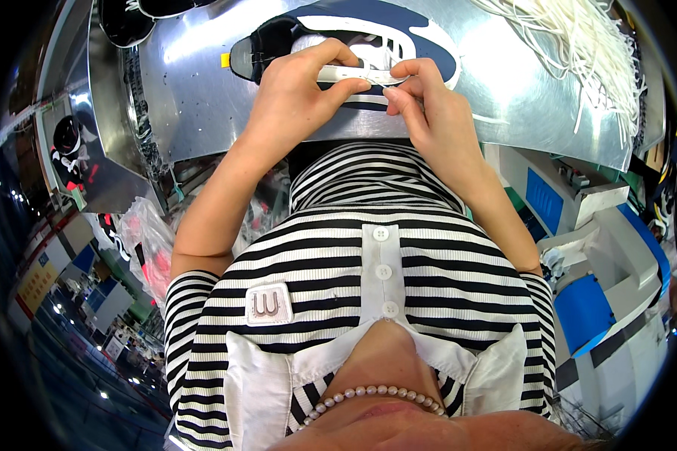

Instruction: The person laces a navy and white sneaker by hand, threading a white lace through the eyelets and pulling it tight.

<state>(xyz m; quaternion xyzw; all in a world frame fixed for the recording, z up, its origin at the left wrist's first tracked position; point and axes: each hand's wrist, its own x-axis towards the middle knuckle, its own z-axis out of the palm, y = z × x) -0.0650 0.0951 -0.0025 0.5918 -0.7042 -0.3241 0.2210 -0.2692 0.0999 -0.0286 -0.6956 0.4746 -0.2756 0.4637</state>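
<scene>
A navy, white and black shoe (434, 54) lies on its side along the metal tabletop, its heel to the left and toe to the right. White shoelace (390, 54) crosses its opening. My left hand (297, 89) closes on the white eyelet edge, with the thumb on the near side and the forefinger over the opening. At the same edge, further right, my right hand (438, 113) is closed, pinching the lace between thumb and fingertips. Part of the lace and the near eyelets are hidden by my fingers.
A big bundle of loose white laces (579, 52) spreads over the right of the metal table (195, 98). Black shoes (126, 21) sit at the far left. Below the table's right side stands a grey and blue machine (590, 248); plastic bags (147, 233) hang at left.
</scene>
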